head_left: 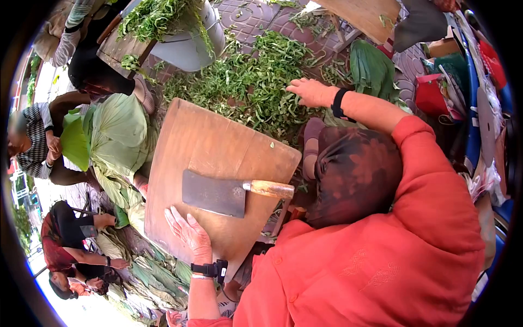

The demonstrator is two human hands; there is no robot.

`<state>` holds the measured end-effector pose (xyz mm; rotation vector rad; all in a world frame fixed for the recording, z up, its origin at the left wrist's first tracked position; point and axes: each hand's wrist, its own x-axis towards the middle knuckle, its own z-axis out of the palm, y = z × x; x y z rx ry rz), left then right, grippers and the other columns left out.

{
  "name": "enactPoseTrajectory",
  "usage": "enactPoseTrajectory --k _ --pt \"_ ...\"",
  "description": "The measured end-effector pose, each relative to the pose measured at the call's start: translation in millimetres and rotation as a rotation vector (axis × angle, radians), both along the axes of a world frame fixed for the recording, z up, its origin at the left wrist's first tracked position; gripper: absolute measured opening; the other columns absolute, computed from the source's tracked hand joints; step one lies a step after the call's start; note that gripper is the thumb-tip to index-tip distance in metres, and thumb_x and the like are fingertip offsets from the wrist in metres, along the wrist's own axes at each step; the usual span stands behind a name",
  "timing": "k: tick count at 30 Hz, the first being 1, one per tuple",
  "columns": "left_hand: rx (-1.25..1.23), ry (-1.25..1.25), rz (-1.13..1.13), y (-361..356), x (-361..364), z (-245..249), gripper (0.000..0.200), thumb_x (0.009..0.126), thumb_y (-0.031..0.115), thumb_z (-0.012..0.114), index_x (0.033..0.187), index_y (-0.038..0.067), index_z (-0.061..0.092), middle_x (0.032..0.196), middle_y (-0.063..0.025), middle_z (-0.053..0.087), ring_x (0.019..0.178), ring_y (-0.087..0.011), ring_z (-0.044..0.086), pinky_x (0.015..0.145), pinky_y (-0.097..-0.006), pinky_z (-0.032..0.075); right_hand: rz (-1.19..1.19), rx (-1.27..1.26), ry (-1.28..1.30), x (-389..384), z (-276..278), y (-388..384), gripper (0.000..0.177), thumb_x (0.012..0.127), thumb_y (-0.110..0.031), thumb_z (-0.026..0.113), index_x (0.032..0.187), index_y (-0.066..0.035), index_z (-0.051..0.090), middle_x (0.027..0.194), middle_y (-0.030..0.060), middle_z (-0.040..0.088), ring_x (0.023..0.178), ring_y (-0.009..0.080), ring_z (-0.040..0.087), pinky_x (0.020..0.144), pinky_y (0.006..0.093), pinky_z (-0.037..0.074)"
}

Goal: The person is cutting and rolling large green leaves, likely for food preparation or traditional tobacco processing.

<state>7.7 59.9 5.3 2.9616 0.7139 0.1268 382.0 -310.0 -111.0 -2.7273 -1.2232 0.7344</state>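
My left hand lies flat on a wooden chopping board, fingers stretched out, below the blade of a cleaver. The cleaver rests on the board with its wooden handle pointing toward my lap; neither hand touches it. Out to the right, my right hand is open and holds nothing. Its spread fingertips overlap the edge of a heap of shredded green leaves on the ground. A folded, dark green large leaf is close beyond that wrist.
A grey bucket stands beside another board heaped with cut leaves. Big whole leaves lie along the left, where several people sit. Another wooden board is at the top right, near a red bag.
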Motion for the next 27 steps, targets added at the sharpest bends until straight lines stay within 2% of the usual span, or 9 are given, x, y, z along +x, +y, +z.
enactPoseTrajectory --k 6,7,10,13,17,19,20,24,27 --pt "-0.02 0.067 0.042 -7.6 9.0 8.7 0.053 0.098 0.028 0.033 0.141 -0.003 0.029 0.146 -0.0259 0.026 0.136 -0.0386 0.025 0.113 -0.0464 0.018 0.404 -0.154 -0.216 -6.2 -55.4 25.3 0.085 0.075 -0.043 0.075 0.144 -0.022 0.03 0.149 0.0111 0.025 0.134 0.0353 0.028 0.098 0.0571 0.035" --pt "-0.029 0.074 0.052 -7.3 10.3 8.7 0.053 0.098 0.027 0.033 0.141 -0.003 0.029 0.146 -0.0259 0.026 0.136 -0.0385 0.025 0.113 -0.0463 0.018 0.38 -0.105 -0.248 -3.2 -63.5 23.4 0.075 0.077 -0.029 0.073 0.141 -0.022 0.034 0.147 0.0133 0.027 0.129 0.0361 0.034 0.095 0.0569 0.037" --pt "-0.042 0.107 0.061 -9.4 12.7 11.9 0.054 0.098 0.027 0.032 0.141 -0.003 0.028 0.147 -0.0259 0.024 0.136 -0.0382 0.024 0.113 -0.0461 0.017 0.014 -0.014 -0.015 19.2 -91.5 25.0 0.064 0.073 0.0 0.063 0.131 -0.017 0.042 0.139 0.0175 0.034 0.102 0.0397 0.053 0.085 0.0529 0.046" --pt "-0.034 0.12 0.067 -9.0 14.0 11.6 0.054 0.098 0.029 0.031 0.141 -0.004 0.029 0.146 -0.0264 0.025 0.136 -0.0389 0.025 0.112 -0.0468 0.018 -0.259 0.237 0.169 47.4 -90.9 30.2 0.044 0.076 -0.004 0.065 0.119 -0.011 0.056 0.118 0.0148 0.055 0.095 0.029 0.059 0.076 0.0405 0.052" --pt "-0.026 0.107 0.054 -10.4 13.6 10.2 0.054 0.099 0.03 0.03 0.14 -0.004 0.03 0.145 -0.0267 0.028 0.135 -0.0394 0.027 0.111 -0.0472 0.019 -0.705 0.931 0.901 71.7 -32.5 2.9 0.04 0.083 -0.025 0.07 0.117 -0.006 0.06 0.113 0.0045 0.06 0.095 0.0154 0.058 0.066 0.0272 0.051" --pt "-0.017 0.109 0.043 -10.8 14.0 11.1 0.054 0.099 0.03 0.03 0.14 -0.005 0.031 0.145 -0.0267 0.028 0.135 -0.0394 0.027 0.111 -0.0471 0.02 -0.871 0.909 0.924 65.9 -15.2 -1.8 0.036 0.086 -0.026 0.067 0.117 -0.009 0.062 0.112 0.0034 0.06 0.091 0.0153 0.058 0.064 0.0278 0.05" --pt "-0.015 0.101 0.03 -9.3 13.1 10.2 0.054 0.099 0.03 0.03 0.14 -0.005 0.031 0.145 -0.0267 0.028 0.135 -0.0394 0.027 0.111 -0.0472 0.02 -0.642 0.877 0.937 80.8 -63.7 -28.7 0.035 0.086 -0.027 0.067 0.117 -0.01 0.063 0.115 0.0025 0.06 0.095 0.0163 0.058 0.067 0.0297 0.051" --pt "-0.013 0.114 0.037 -10.1 12.8 12.0 0.053 0.099 0.029 0.03 0.139 -0.005 0.031 0.145 -0.0267 0.028 0.134 -0.0396 0.027 0.111 -0.0477 0.02 -1.035 1.144 1.061 69.8 -23.6 -14.2 0.038 0.085 -0.028 0.069 0.115 -0.006 0.064 0.113 0.0017 0.062 0.1 0.0165 0.056 0.075 0.034 0.052" --pt "-0.017 0.095 0.027 -8.5 12.8 9.8 0.053 0.099 0.029 0.03 0.139 -0.005 0.031 0.145 -0.0269 0.028 0.134 -0.0397 0.027 0.111 -0.0478 0.02 -0.883 0.938 0.937 73.5 -14.5 -13.7 0.037 0.085 -0.028 0.069 0.114 -0.006 0.064 0.111 0.0007 0.063 0.096 0.0155 0.057 0.073 0.0322 0.052"
